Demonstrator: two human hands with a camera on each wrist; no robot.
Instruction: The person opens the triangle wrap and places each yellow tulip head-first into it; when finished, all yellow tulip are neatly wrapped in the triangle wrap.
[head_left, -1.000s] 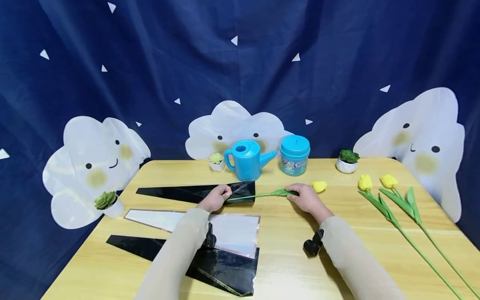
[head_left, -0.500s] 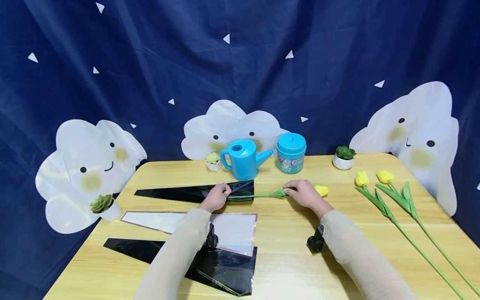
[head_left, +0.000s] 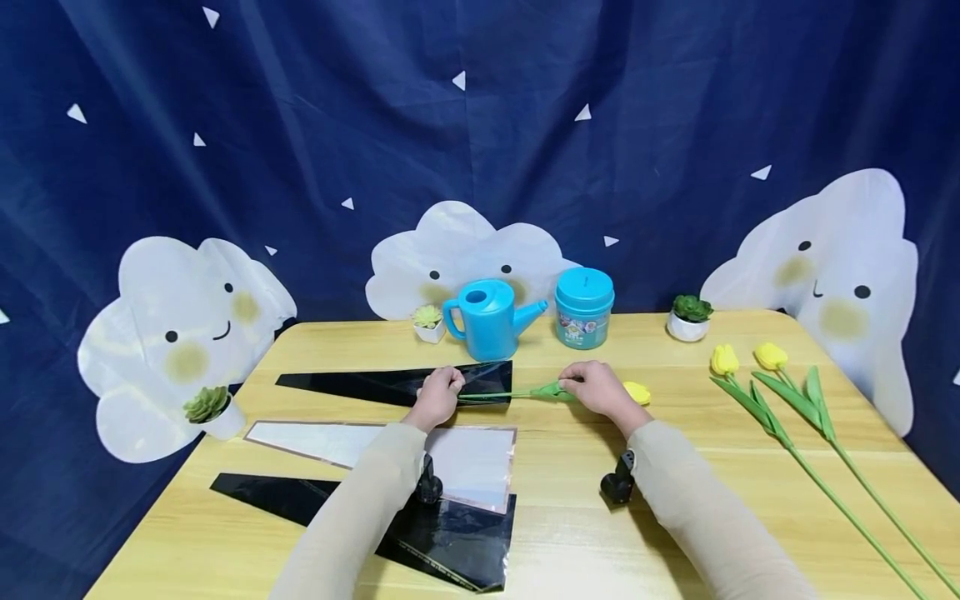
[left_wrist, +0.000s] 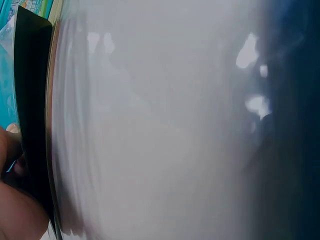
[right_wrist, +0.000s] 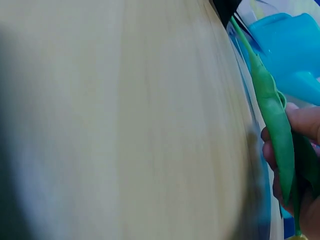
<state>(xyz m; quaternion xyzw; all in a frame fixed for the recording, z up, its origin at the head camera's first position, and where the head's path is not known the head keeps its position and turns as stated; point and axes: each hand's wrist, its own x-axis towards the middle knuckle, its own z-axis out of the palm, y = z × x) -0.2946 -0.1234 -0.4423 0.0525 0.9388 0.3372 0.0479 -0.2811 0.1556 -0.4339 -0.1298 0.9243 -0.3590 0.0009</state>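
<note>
My right hand (head_left: pixel 600 387) grips a yellow artificial tulip (head_left: pixel 551 389) by its leaves and stem. The flower head sticks out to the right of that hand. In the right wrist view, thumb and fingers close round the green leaf (right_wrist: pixel 272 115). The stem runs left over the mouth of a black flower sleeve (head_left: pixel 375 387) with a clear front. At that sleeve my left hand (head_left: pixel 437 396) pinches the film near its wide end; how far the stem lies inside is hard to tell. The left wrist view shows part of the left hand (left_wrist: pixel 20 200) beside a black edge.
A white sleeve (head_left: pixel 468 467) and another black sleeve (head_left: pixel 457 542) lie nearer. Two yellow tulips (head_left: pixel 783 442) lie at the right. Along the back stand a blue watering can (head_left: pixel 487 321), a blue lidded tub (head_left: pixel 583 308) and small potted succulents (head_left: pixel 688 321).
The right hand has moved left with the tulip, so its stem reaches further along the black sleeve. The left hand stays at the sleeve. The head view has shifted slightly.
</note>
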